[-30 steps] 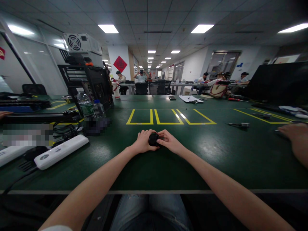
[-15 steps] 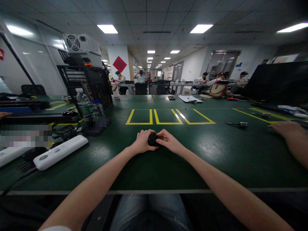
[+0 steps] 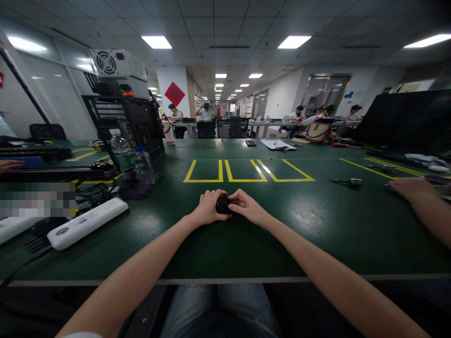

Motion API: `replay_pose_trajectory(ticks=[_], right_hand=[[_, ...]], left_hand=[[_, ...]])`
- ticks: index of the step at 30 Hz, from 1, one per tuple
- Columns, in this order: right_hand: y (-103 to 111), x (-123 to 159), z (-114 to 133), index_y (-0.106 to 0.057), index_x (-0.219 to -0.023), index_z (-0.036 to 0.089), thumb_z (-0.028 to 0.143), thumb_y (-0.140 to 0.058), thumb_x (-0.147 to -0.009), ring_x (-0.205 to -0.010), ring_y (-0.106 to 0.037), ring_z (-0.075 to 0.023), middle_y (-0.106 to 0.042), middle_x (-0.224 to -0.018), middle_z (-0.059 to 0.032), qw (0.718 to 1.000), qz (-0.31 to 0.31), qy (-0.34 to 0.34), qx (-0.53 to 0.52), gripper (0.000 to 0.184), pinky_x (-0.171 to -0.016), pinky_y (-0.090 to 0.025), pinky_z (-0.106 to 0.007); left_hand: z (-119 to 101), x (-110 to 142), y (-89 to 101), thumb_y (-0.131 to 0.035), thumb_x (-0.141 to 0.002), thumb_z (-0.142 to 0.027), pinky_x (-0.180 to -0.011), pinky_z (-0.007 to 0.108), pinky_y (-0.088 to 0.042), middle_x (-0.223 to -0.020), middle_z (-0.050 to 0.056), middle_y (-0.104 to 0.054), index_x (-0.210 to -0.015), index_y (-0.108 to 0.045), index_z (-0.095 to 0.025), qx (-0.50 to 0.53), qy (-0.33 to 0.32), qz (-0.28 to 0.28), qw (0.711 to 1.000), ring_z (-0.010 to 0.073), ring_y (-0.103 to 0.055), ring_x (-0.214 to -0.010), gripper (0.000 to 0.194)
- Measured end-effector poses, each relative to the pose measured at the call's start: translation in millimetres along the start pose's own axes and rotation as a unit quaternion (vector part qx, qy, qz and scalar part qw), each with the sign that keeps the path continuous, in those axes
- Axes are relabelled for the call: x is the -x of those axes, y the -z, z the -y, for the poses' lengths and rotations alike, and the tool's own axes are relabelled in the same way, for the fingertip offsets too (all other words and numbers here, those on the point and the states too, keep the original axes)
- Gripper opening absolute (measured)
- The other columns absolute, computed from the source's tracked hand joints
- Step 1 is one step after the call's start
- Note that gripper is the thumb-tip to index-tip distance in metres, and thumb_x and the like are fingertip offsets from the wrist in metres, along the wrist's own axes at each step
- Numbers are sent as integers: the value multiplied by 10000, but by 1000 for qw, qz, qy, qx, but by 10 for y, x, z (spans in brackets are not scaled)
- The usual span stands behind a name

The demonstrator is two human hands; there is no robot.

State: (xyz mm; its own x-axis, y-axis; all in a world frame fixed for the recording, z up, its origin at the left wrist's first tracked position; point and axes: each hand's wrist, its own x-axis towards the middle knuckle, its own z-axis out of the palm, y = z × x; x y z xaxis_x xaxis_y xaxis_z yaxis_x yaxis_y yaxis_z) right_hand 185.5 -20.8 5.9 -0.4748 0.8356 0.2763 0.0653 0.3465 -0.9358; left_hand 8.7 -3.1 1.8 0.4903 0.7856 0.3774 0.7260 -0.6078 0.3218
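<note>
A small black rounded object [image 3: 222, 204] is held just above or on the green table in front of me; its exact kind cannot be made out. My left hand [image 3: 208, 206] wraps around it from the left, with thumb below and fingers over the top. On the other side, my right hand [image 3: 244, 205] is closed in a pinch, thumb and fingertips against the object's right side. Something thin and dark shows between those fingertips, too small to name. Beyond both hands, yellow tape outlines [image 3: 203, 181] mark the tabletop.
To the left are a white power strip [image 3: 88, 223], water bottles [image 3: 123, 152] and a black computer frame [image 3: 141, 124]. A screwdriver-like tool [image 3: 352, 182] lies right, near another person's hand [image 3: 410, 188]. A clipboard [image 3: 276, 144] and phone [image 3: 250, 143] lie farther back. The table's front edge [image 3: 225, 280] is close.
My hands keep the same hold on the black object; the right fingers have shifted very slightly. At the right, the other person's hand has moved a little left.
</note>
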Motion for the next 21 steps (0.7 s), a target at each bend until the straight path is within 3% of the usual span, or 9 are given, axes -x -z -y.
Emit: replay_pose_trajectory(ticks=[7,13,17,21], right_hand=[[5,-16,9,-453,-977,184,252,-567,-710,-950,-511,-167,-498,-1016,-46,999,-12,-30,19,298,-853,-412,-378],[13,-10,-6,-444,-914,196,238,-621,-661,-946,-519,-161,-519,-966,-21,1000,16,-10,-7,312,-856,-405,-374],[5,-30,-46,-457,-853,190,280,-579,-698,-898,-526,-143,-519,-885,-4,1000,-8,7,-9,217,-853,-403,-358],[8,-42,-59,-459,-937,194,279,-583,-693,-943,-506,-161,-515,-947,-25,1000,-23,-13,5,287,-843,-414,-362]], left_hand=[[-16,4,15,-637,-552,-469,-744,359,-324,-986,33,-493,-1080,-396,-261,5,7,3,1000,241,-427,-882,616],[-10,3,5,-636,-549,-473,-737,356,-326,-980,35,-493,-1083,-390,-259,2,0,-2,1000,241,-425,-880,626],[-19,0,2,-644,-539,-472,-755,367,-319,-986,34,-493,-1081,-392,-262,2,10,-1,1000,247,-422,-896,633],[-15,-3,-1,-644,-538,-475,-753,366,-321,-979,33,-495,-1078,-396,-263,4,17,3,1000,246,-426,-888,631]])
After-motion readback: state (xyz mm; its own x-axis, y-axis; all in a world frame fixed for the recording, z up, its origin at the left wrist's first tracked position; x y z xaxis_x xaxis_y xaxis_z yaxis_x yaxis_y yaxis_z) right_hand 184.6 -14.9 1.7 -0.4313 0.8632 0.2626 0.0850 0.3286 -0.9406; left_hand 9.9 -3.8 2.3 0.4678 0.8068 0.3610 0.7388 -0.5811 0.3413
